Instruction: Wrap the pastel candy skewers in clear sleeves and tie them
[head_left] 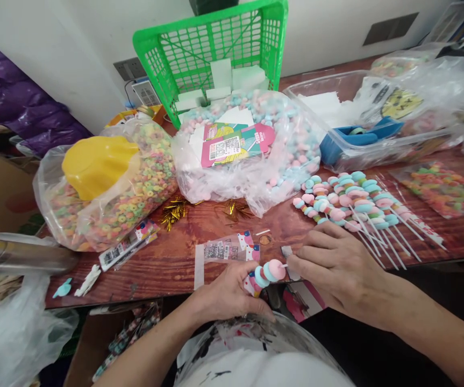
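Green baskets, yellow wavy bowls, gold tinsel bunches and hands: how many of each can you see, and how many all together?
Green basket: 1
Yellow wavy bowl: 1
Gold tinsel bunches: 2
Hands, left hand and right hand: 2
Total: 6

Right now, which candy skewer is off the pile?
The skewer between the hands: the left hand holds it and the right hand pinches its white stick. The other skewers lie heaped on the table's right.

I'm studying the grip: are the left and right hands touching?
Apart. The head view shows pink candy in the gap between left hand and right hand.
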A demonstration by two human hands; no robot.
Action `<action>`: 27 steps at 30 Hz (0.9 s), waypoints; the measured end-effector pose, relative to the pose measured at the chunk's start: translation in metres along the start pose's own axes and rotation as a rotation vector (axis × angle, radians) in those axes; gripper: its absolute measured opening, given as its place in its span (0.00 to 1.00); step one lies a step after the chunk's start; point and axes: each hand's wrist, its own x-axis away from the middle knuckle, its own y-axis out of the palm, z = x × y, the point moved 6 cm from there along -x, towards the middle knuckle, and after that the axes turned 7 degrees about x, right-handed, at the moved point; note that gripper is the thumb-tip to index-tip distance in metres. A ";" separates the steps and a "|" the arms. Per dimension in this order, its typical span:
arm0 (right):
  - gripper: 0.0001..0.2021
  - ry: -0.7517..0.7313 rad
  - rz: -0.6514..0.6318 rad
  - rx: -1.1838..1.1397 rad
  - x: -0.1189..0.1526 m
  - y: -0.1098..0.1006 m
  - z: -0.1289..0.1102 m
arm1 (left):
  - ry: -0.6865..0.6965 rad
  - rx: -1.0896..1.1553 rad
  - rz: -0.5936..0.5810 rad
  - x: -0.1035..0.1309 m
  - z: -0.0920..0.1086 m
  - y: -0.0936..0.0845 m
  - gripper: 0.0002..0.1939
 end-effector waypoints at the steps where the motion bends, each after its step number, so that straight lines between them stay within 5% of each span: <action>1: 0.11 0.013 -0.015 -0.009 0.000 0.001 0.000 | -0.015 0.038 0.014 0.000 -0.002 0.000 0.25; 7: 0.12 0.171 -0.140 -0.073 0.009 0.011 0.004 | 0.001 -0.227 0.188 0.003 -0.006 -0.013 0.19; 11: 0.11 0.124 -0.103 0.007 0.008 0.009 0.008 | -0.014 -0.515 0.091 0.001 -0.004 -0.008 0.13; 17: 0.07 -0.092 -0.028 0.116 0.000 0.002 0.009 | -0.005 -0.414 -0.195 -0.004 0.002 0.002 0.14; 22: 0.07 -0.164 -0.090 0.130 -0.010 -0.006 0.008 | 0.015 -0.364 -0.362 -0.006 0.008 0.003 0.15; 27: 0.06 -0.159 -0.154 0.083 -0.016 -0.015 0.012 | 0.016 -0.355 -0.282 -0.008 0.009 -0.004 0.16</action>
